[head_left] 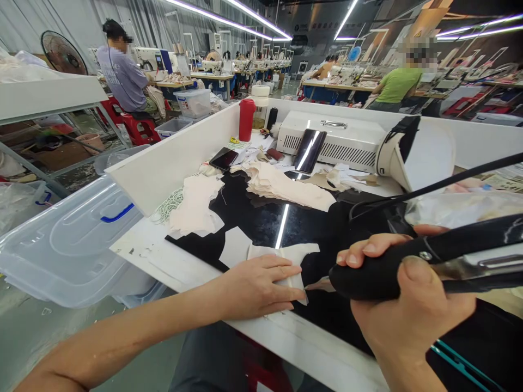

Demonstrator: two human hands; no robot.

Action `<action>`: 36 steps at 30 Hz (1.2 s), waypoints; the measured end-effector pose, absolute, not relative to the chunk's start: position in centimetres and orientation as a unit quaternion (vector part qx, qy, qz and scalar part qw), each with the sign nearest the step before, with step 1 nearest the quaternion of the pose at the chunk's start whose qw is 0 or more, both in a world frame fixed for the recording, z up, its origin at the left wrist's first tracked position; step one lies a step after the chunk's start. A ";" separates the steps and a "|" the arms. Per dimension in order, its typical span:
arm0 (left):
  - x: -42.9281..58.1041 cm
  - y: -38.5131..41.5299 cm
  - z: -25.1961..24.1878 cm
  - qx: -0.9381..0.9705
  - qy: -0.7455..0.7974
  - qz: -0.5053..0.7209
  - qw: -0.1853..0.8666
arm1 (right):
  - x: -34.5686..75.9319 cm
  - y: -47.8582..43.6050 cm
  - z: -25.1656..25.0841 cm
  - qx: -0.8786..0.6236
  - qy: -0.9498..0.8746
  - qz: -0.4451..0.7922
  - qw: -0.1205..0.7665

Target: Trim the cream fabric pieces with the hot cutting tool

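Observation:
My left hand (257, 286) lies flat, fingers stretched out, on a small pale cut fabric piece (296, 253) at the front of the black work surface (239, 204). Another white piece (236, 247) sticks out beside it on the left. My right hand (417, 299) is closed around a bulky black tool (368, 272) with a metal lever along its side; I cannot make out its exact kind. A narrow tip shows between the tool and the fabric, close to my left fingertips. Part of the tool runs out of view at the right.
Pale fabric stacks (286, 185) (196, 204) lie farther back. Behind them are a phone (224, 158), a red bottle (245, 120) and a white vented machine (330, 141). A black cable (457, 177) crosses at the right. A lidded plastic bin (77, 239) stands left. Two people sit beyond.

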State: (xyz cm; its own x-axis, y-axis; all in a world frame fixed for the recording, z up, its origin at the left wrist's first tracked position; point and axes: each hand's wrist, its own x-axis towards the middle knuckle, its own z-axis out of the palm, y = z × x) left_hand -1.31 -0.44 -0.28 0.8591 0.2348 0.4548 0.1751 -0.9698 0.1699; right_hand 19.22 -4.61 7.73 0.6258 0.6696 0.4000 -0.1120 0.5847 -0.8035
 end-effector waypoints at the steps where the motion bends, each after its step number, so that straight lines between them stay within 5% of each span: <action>1: -1.3 -0.4 -0.3 0.964 0.109 0.237 0.060 | 19.3 -4.5 7.8 -0.386 -0.360 0.236 0.816; 29: -0.4 -6.2 1.8 0.954 0.183 0.238 -0.016 | 19.3 -6.1 7.3 -0.367 -0.389 0.249 0.808; 36: -0.3 -1.5 2.0 0.963 0.083 0.239 0.094 | 19.3 -6.0 6.4 -0.357 -0.411 0.237 0.805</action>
State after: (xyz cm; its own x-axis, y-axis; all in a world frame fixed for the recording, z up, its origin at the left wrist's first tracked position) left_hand -0.28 -1.46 2.01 0.8716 0.2053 0.4452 0.1150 -0.9684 0.2214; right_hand 19.29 -6.00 6.39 0.5503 0.6750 0.4915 -0.0885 0.6325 -0.7695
